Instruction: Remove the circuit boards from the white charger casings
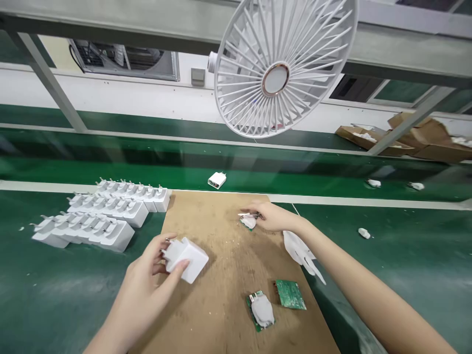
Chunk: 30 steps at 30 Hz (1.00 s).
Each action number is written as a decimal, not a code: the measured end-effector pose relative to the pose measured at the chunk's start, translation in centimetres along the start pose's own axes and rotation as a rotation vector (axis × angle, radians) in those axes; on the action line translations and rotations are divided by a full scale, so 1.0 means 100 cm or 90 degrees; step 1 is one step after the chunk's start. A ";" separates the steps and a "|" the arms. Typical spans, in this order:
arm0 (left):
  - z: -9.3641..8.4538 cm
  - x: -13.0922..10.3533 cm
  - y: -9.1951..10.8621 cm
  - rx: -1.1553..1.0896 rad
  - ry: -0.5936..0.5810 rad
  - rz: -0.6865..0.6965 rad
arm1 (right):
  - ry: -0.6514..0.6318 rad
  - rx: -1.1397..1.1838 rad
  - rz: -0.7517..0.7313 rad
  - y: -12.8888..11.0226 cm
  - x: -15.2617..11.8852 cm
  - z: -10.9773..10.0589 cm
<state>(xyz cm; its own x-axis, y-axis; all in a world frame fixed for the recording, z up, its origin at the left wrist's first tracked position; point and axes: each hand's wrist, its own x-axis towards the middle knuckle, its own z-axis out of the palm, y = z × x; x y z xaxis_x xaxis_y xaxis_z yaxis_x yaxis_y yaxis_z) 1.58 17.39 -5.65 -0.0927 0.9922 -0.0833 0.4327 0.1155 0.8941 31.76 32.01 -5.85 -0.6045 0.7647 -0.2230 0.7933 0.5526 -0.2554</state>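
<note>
Left hand [147,285] clamped on white plug housing [191,260], thumb across side, above brown panel [217,305]. Right hand [272,216] at panel's far part, fingertips at small circuit board [248,221] with white lump; cannot tell whether gripped. Risks, judged: housing could slip if thumb pressure eases; low sweep of right forearm [354,280] might drag white sheet [297,248] or push green board [290,294] off panel edge.

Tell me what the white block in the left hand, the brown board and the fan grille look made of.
White block: probably plastic, satin; smooth faces, crisp edges. Brown board: perhaps wood or fibreboard, matt; streaky surface. Fan grille: likely plastic, slightly glossy; slim white ribs.
</note>
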 end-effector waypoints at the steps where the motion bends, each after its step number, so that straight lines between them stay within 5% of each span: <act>1: 0.005 0.002 0.006 -0.017 -0.010 0.005 | 0.006 -0.005 0.008 -0.003 0.000 0.002; 5: 0.020 0.010 0.015 -0.090 -0.016 0.008 | 0.002 -0.028 0.046 -0.015 0.001 0.007; 10: 0.029 0.022 0.002 -0.172 -0.039 -0.040 | -0.022 -0.034 0.089 -0.023 -0.012 0.006; 19: 0.027 0.023 -0.006 -0.312 -0.086 -0.072 | -0.043 0.022 0.048 -0.005 -0.021 0.006; 30: 0.031 0.022 -0.006 -0.697 -0.193 -0.297 | 0.066 0.097 0.083 -0.003 -0.045 0.038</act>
<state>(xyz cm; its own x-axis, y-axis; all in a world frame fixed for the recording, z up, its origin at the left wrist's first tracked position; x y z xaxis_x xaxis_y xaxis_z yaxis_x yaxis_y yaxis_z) 3.87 19.68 -7.70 0.2378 0.8538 -0.4631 -0.5809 0.5072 0.6367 34.01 27.12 -8.40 -0.4813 0.8604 -0.1675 0.8393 0.3972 -0.3714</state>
